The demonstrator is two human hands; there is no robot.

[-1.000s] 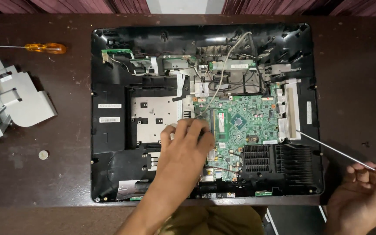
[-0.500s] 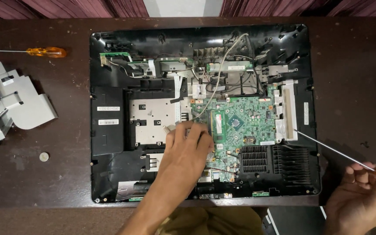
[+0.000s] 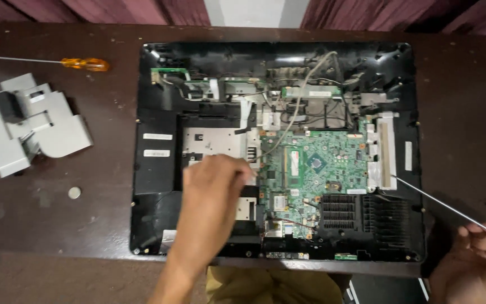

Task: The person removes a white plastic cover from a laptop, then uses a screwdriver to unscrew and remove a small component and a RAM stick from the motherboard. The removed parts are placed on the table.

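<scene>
While the dark brown wooden table (image 3: 40,225) carries everything, the largest thing on it is the opened black plastic all-in-one computer chassis (image 3: 158,214), lying flat with its back cover off and its insides facing up. Within that shell, a green rectangular circuit board (image 3: 322,169) sits right of centre, a silver sheet-metal shield plate (image 3: 215,143) lies to its left, and a black finned grille (image 3: 361,217) fills the lower right corner below the board. A grey cable (image 3: 299,101) curves from the top edge down toward the board. Left of the chassis, well apart from it, rests a light grey folded metal bracket (image 3: 23,132), and above that lies an orange-handled screwdriver (image 3: 82,63) with its thin shaft pointing left. The left hand (image 3: 217,188) reaches in from the bottom edge and rests on the lower part of the shield plate, fingers curled together with the tips at the board's left edge; whether they pinch anything cannot be told. The right hand (image 3: 476,264), at the lower right corner, is closed around the handle of a long thin-shafted screwdriver (image 3: 440,205), whose tip meets the white slotted strip (image 3: 386,149) beside the board. A small silver coin-shaped disc (image 3: 74,193) lies alone on the table.
</scene>
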